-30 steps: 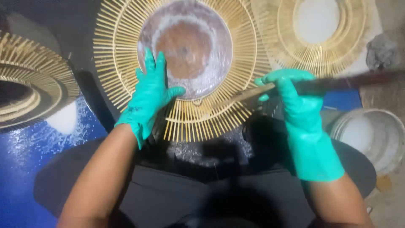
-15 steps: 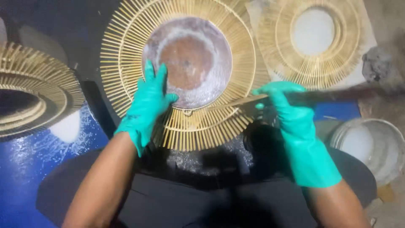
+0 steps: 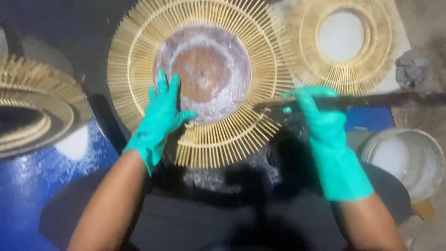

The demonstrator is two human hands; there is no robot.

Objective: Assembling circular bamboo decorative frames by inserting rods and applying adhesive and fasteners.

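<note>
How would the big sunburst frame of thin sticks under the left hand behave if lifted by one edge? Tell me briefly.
The sunburst frame looks light: thin sticks with open gaps. The sticks probably flex or snap if gripped singly. Flat and wide, it should not roll; the left hand lies flat on it.

1. Left hand (image 3: 160, 116) and right hand (image 3: 320, 123): 2 teal gloves.
2. Sunburst frame (image 3: 232, 144): pale straw sticks, radiating.
3. Centre disc (image 3: 204, 69): reddish brown, white-dusted.
4. Bucket (image 3: 418, 158): whitish.
5. Floor sheet (image 3: 28, 195): blue, white-speckled.
</note>
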